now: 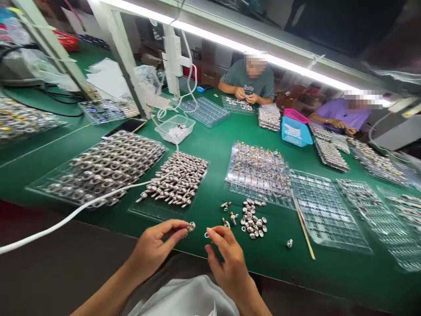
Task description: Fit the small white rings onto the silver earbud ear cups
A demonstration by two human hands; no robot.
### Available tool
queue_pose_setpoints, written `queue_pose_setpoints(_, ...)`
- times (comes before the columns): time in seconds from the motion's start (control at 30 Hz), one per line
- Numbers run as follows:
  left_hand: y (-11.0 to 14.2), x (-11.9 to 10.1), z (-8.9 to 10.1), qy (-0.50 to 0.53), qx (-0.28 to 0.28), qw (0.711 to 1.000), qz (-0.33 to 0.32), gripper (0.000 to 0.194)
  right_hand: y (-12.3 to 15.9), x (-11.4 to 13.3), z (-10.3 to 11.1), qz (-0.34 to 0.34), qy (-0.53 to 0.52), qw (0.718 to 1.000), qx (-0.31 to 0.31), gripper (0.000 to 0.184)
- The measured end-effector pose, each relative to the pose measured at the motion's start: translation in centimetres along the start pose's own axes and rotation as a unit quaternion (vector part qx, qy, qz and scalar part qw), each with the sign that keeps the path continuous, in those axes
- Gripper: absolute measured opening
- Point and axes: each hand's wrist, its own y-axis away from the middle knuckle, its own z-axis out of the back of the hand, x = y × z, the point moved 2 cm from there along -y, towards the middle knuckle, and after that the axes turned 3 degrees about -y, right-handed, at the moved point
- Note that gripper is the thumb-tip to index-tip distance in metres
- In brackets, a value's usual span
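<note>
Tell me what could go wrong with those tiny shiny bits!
The ring is tiny and seems held only by the right hand's fingertips, so it might slip and be hard to find.

The loose pile sits near that hand, so a bump could scatter it.

The white cord crosses over filled trays in this view; a tug might disturb the parts.

Green workbench point(213, 136), bright overhead strip light point(223, 40)

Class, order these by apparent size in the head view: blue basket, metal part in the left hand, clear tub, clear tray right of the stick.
1. Clear tray
2. Blue basket, clear tub: too alike to rank
3. Metal part in left hand
</note>
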Motion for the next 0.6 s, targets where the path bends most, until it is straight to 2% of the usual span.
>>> queue_pose_setpoints(0.07, 0.0, 1.7, 2.3, -0.026, -0.086, 0.994, 0.055, 0.021, 0.2, -0.3, 0.3, 0.003, 0.018, 1.000, 0.001, 0.044)
queue_pose_setpoints(0.1, 0.0, 2.4, 3.5, -0.044, -0.139, 0.987, 0.061, 0.022, 0.3, -0.6, 0.6, 0.007, 0.023, 1.000, 0.000, 0.043)
queue_pose_setpoints(0.17, -0.1, 3.4, 5.5, -0.095, -0.212, 0.972, 0.042, 0.023, 0.5, -1.2, 1.1, 0.003, 0.031, 1.000, -0.006, 0.040)
queue_pose_setpoints(0.23, -0.3, 4.0, 6.8, -0.146, -0.258, 0.954, 0.033, 0.023, 0.6, -1.7, 1.4, 0.000, 0.030, 0.999, -0.011, 0.038)
queue_pose_setpoints(0.37, -0.9, 4.7, 7.9, -0.196, -0.293, 0.934, 0.055, 0.023, 1.0, -1.9, 1.5, -0.015, 0.033, 0.999, -0.012, 0.041)
queue_pose_setpoints(0.6, -2.1, 4.9, 7.8, -0.270, -0.282, 0.919, 0.050, 0.021, 1.4, -1.8, 2.3, -0.031, 0.038, 0.998, -0.027, 0.041)
